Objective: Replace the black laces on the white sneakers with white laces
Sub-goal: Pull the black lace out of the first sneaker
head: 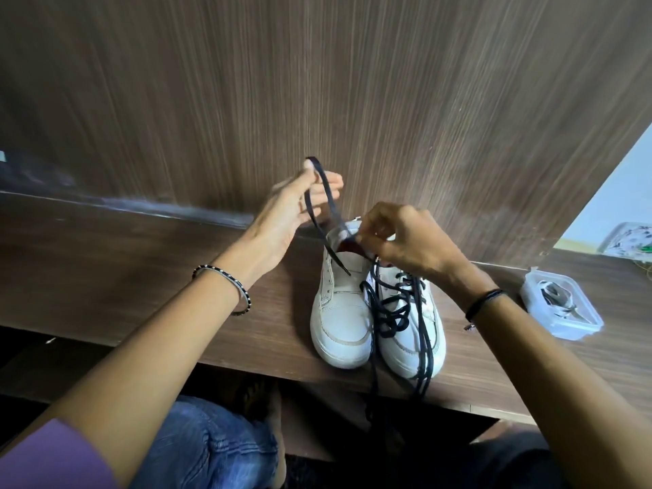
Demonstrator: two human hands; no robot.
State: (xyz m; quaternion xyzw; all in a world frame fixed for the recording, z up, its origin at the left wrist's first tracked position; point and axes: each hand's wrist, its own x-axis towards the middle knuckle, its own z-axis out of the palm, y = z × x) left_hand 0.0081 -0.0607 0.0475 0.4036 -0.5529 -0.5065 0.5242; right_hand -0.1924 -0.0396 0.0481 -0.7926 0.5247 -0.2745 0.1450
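Black lace (324, 187) pinched up by left hand (296, 206); right hand (409, 241) fingers curled, gripping sneaker (340, 319) collar

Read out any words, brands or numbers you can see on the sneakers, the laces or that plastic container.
None can be read.
The white sneakers show no legible brand.
The clear plastic container carries no visible label.
The patterned item at far right is too blurred to read.

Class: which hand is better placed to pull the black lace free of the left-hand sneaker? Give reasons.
Left, probably. The left hand holds the black lace raised above the left-hand sneaker, so it need only lift further. The right hand pinches that shoe's collar, steadying it.
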